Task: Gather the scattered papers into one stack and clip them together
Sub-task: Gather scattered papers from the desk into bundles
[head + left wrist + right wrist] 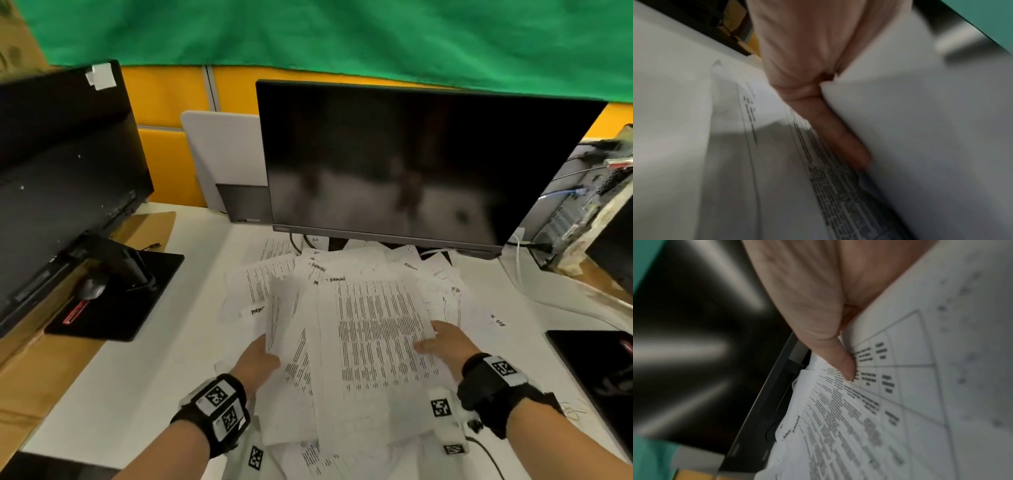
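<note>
I have my left hand [257, 364] and right hand [442, 342] gripping opposite sides of the papers [370, 346], thumbs on top. The bundle is lifted near the tabletop's [164, 349] front edge, over more loose sheets [263, 284] spread below the monitor [411, 164].

Papers [370, 329] lay heaped on the desk [144, 377] before the central monitor [421, 164], left hand [257, 363] at the heap's left edge, right hand [445, 342] at its right. A second monitor [61, 178] stood at far left, a mouse [90, 289] on the mat [113, 301] beneath it; a computer case [579, 212] sat at far right
</note>
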`<state>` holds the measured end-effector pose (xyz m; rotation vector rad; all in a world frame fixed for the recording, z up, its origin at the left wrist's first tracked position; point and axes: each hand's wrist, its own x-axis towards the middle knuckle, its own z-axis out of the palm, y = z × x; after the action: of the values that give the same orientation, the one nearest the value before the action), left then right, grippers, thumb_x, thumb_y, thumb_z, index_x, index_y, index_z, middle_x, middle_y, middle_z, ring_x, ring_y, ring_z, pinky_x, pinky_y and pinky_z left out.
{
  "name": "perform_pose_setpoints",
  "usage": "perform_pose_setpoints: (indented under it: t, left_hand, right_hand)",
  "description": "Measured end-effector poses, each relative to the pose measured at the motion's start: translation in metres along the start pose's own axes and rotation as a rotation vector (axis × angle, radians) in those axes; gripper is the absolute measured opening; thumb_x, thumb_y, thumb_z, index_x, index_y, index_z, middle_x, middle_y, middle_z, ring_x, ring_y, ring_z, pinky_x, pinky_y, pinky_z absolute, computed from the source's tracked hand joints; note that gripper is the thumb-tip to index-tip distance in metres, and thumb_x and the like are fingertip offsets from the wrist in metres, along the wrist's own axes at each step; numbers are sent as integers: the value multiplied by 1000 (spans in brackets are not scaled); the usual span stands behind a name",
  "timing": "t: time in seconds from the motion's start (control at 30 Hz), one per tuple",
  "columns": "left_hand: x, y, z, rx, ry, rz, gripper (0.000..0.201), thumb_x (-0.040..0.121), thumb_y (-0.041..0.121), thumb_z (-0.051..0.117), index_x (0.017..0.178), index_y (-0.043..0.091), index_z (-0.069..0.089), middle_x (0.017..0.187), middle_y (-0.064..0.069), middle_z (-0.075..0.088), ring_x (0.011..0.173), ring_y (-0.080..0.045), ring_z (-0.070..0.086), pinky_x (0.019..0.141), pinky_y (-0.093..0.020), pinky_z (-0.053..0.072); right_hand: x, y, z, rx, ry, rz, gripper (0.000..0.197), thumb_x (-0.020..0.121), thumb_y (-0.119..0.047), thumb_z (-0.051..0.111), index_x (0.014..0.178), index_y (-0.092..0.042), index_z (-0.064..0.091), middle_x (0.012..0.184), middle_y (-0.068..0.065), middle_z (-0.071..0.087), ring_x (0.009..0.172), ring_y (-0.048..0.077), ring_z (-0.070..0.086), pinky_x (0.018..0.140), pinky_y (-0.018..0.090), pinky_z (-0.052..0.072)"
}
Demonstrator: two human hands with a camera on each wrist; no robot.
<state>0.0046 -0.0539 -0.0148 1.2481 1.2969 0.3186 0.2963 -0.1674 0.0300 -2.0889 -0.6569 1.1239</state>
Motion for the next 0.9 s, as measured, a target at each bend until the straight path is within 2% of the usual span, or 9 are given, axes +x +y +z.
perform_pose_setpoints:
  t: [0.07, 0.13, 0.23, 0.33, 0.43, 0.57, 0.63, 0.77, 0.9]
  left_hand:
    - [-1, -3, -2, -95, 5, 9, 47, 87, -9, 47, 132, 6, 47, 110, -13, 64, 100, -32, 60, 87, -42, 50]
    - [-4, -4, -4, -172, 29, -7, 46, 87, -6, 50, 131, 8, 48, 111, -14, 65, 102, -35, 61, 92, -49, 49]
    - [-9, -4, -6, -261, 21, 1, 41, 91, -2, 51, 131, 8, 48, 115, -16, 66, 104, -37, 62, 91, -49, 50]
    - [-9, -2, -4, -338, 28, 12, 37, 94, 22, 55, 130, 12, 52, 118, -11, 67, 110, -34, 62, 100, -51, 44]
    - [-10, 2, 3, -311, -19, 29, 36, 92, 41, 54, 122, 21, 55, 115, -5, 68, 109, -27, 63, 100, -46, 46]
    - [-10, 5, 14, -169, -108, 55, 57, 77, 15, 74, 130, 14, 50, 112, -7, 68, 101, -25, 66, 86, -41, 54]
    - [-11, 7, 13, -124, -76, 63, 65, 68, 14, 69, 130, 12, 49, 109, -7, 68, 99, -27, 65, 85, -42, 53]
    - [-15, 12, 6, -237, -6, 89, 42, 84, 4, 65, 122, 12, 51, 107, -14, 68, 93, -31, 66, 71, -37, 54]
    - [-17, 20, 13, -289, -96, 82, 43, 78, 18, 69, 119, 15, 56, 105, -12, 73, 96, -31, 69, 79, -41, 55]
  right_hand:
    - [2, 7, 4, 83, -17, 20, 25, 83, 9, 62, 102, -7, 65, 116, 15, 66, 94, 27, 62, 94, 39, 47]
    - [5, 15, 7, 182, -18, 22, 27, 82, 5, 64, 108, -4, 66, 111, 16, 69, 100, 30, 64, 97, 48, 47]
    - [-3, 18, 14, 279, -58, -1, 31, 83, 1, 66, 111, -11, 63, 103, 6, 69, 97, 22, 63, 89, 39, 50]
    - [-8, 19, 24, 343, -156, 11, 35, 81, -1, 70, 110, -17, 59, 102, 2, 68, 96, 18, 63, 89, 37, 49]
    - [-9, 19, 35, 338, -199, 14, 44, 81, 9, 66, 121, -10, 59, 110, 11, 70, 104, 27, 65, 96, 47, 49]
    - [-11, 18, 46, 289, -239, 7, 42, 82, 12, 61, 117, -10, 61, 110, 10, 70, 105, 27, 65, 97, 47, 49]
    - [-9, 20, 46, 317, -244, 13, 39, 81, 8, 65, 117, -7, 62, 109, 12, 71, 105, 29, 66, 99, 50, 47]
    - [-8, 20, 38, 463, -143, -40, 39, 77, -8, 75, 113, -18, 63, 110, 5, 72, 103, 23, 66, 96, 45, 50]
    - [-11, 17, 31, 578, -313, 32, 40, 78, -13, 73, 116, -12, 64, 112, 13, 71, 106, 31, 67, 90, 46, 53]
